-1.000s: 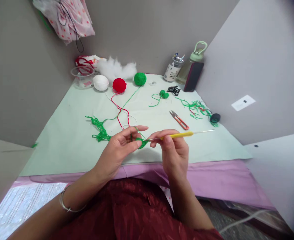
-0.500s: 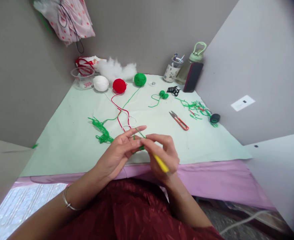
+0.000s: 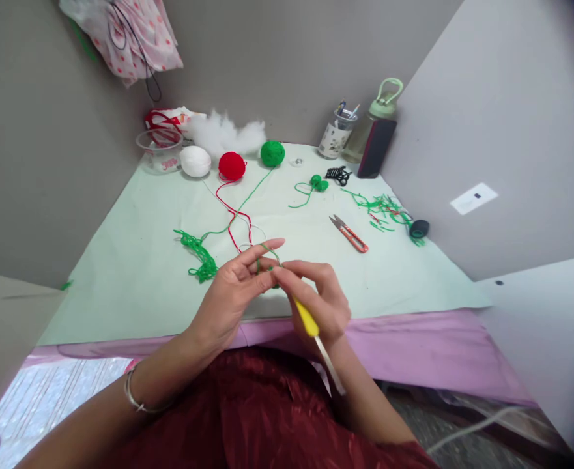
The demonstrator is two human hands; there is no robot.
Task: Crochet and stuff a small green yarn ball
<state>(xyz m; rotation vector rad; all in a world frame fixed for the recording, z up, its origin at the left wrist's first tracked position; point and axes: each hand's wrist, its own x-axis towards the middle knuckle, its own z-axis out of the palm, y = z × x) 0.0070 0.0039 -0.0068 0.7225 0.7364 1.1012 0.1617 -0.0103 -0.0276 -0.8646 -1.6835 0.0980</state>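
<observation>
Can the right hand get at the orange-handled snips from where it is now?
Probably yes: the snips lie just beyond the right hand, with only pale cloth showing between. But that hand holds a yellow-handled tool, which it would likely need to free or shift first.

no readable txt, red mark on clear tub blurred, red-white pkg likewise
</observation>
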